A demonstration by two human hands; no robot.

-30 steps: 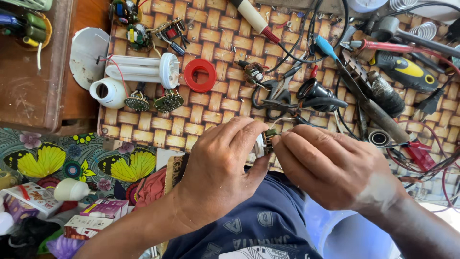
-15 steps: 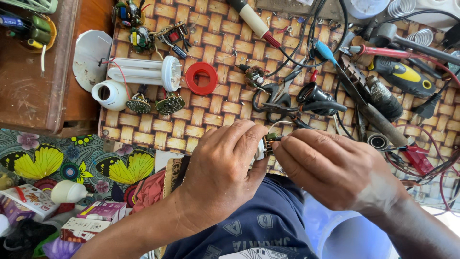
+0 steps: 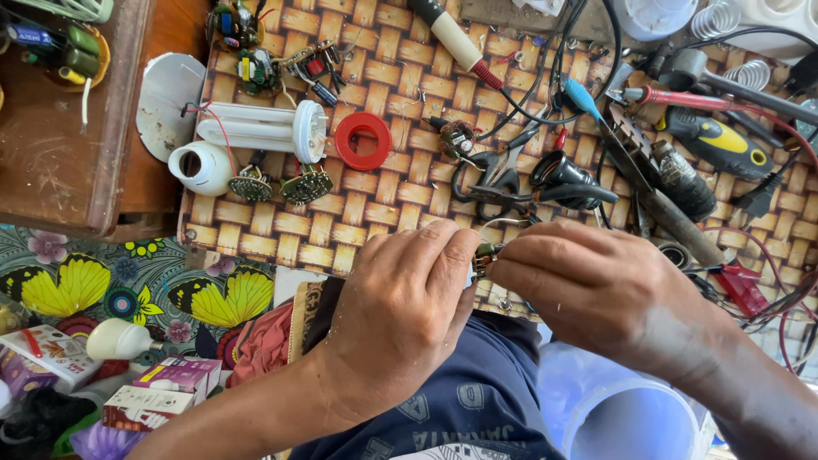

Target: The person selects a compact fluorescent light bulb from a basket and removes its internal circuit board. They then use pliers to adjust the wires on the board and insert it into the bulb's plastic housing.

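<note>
My left hand [image 3: 400, 315] and my right hand [image 3: 596, 290] meet over the near edge of a woven mat [image 3: 400, 196]. Between their fingertips they pinch a small electronic part [image 3: 486, 252] with green and dark bits; most of it is hidden by the fingers. A thin wire loops up from it toward the scissors [image 3: 494, 183]. Both hands are closed on the part, above my lap in dark blue cloth.
On the mat lie a white tube lamp [image 3: 264, 129], a white lamp base [image 3: 200, 166], two round circuit boards [image 3: 281, 186], a red tape ring [image 3: 363, 140], a soldering iron [image 3: 456, 38], a yellow-black screwdriver [image 3: 720, 145] and tangled wires. Small boxes [image 3: 170, 388] lie on flowered cloth at left.
The hands have stayed pinched on the small part, shifting only slightly; the view has moved a little. Nothing on the mat has moved.
</note>
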